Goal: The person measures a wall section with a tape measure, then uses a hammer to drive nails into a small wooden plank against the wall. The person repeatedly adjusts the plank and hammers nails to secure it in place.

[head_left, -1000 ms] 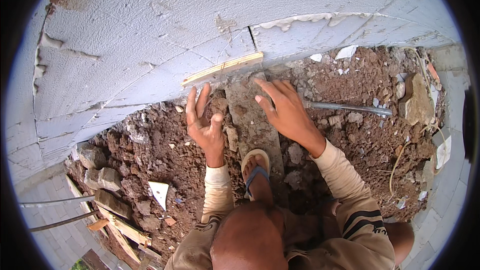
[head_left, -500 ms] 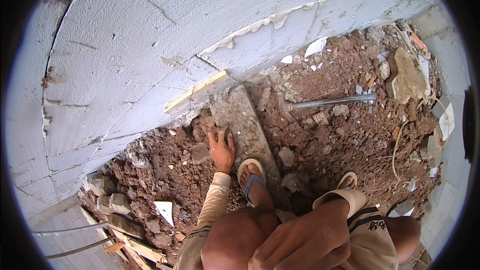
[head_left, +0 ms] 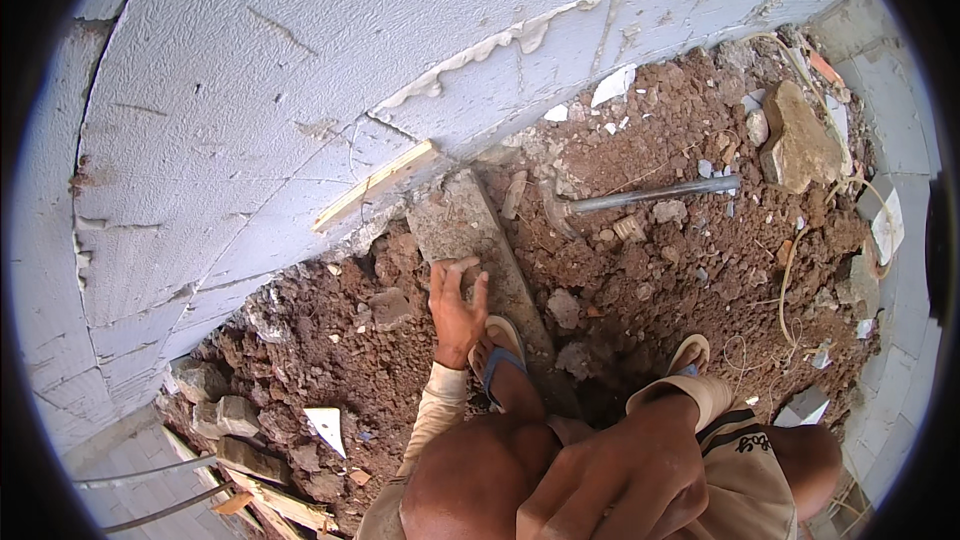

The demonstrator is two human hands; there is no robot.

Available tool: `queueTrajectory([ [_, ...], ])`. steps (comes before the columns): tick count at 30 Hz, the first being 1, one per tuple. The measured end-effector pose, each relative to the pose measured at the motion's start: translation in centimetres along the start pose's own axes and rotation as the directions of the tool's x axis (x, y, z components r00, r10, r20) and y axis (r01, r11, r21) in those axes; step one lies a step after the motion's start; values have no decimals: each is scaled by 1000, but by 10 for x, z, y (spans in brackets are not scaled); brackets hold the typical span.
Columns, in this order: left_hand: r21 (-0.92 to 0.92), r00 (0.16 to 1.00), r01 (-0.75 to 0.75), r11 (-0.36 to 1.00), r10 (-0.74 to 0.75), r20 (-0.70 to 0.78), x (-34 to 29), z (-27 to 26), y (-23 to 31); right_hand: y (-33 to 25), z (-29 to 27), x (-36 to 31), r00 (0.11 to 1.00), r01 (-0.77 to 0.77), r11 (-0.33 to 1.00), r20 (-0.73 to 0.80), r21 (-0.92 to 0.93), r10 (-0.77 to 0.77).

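Observation:
My left hand [head_left: 458, 308] reaches down to a long, dirt-covered grey slab [head_left: 492, 265]. Its fingers are apart and bent, their tips at the slab's left side, with nothing visible in them. My right hand [head_left: 620, 475] hangs over my knee, close to the camera, its fingers curled together. Their inner side is hidden, so I cannot tell what they hold, if anything. To the right of the slab, a hammer [head_left: 650, 194] with a metal handle lies on the soil, its slim curved head soiled.
A pale wall [head_left: 250, 130] rises behind the dug soil, with a wooden strip [head_left: 372, 186] against it. Broken stones [head_left: 235, 413] and timber pieces [head_left: 285, 502] lie at the lower left. On the right are a large rock [head_left: 800, 145], white shards and a loose cord [head_left: 790, 290]. My sandalled feet [head_left: 500, 360] flank the slab's near end.
My left hand has shifted right, from the soil at the slab's edge onto the slab, with its fingers more bent. My right hand stays over my knee. The view has shifted slightly.

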State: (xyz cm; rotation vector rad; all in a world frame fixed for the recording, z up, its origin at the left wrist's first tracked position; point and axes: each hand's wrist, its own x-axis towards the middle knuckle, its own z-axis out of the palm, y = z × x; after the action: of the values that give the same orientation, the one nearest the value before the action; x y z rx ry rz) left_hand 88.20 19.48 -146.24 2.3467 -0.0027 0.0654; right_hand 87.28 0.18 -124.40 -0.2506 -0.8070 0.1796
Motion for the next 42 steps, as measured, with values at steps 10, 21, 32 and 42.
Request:
queueTrajectory([
  [10, -131, 955, -277, 952, 259, -143, 79, 39, 72, -8, -8, 11, 993, -38, 993, 103, -115, 50],
  [21, 70, 979, -117, 991, 104, 173, -16, 36, -28, -6, -16, -4, 997, 11, 999, 78, -53, -7],
  [32, 583, 981, 169, 795, -195, -19, -40, 36, -86, -27, -18, 11, 981, -94, 987, 154, -132, 114],
  [42, 299, 955, -140, 944, 49, 291, -62, 13, -72, -22, -30, 26, 921, -252, 963, 283, -96, 270],
])
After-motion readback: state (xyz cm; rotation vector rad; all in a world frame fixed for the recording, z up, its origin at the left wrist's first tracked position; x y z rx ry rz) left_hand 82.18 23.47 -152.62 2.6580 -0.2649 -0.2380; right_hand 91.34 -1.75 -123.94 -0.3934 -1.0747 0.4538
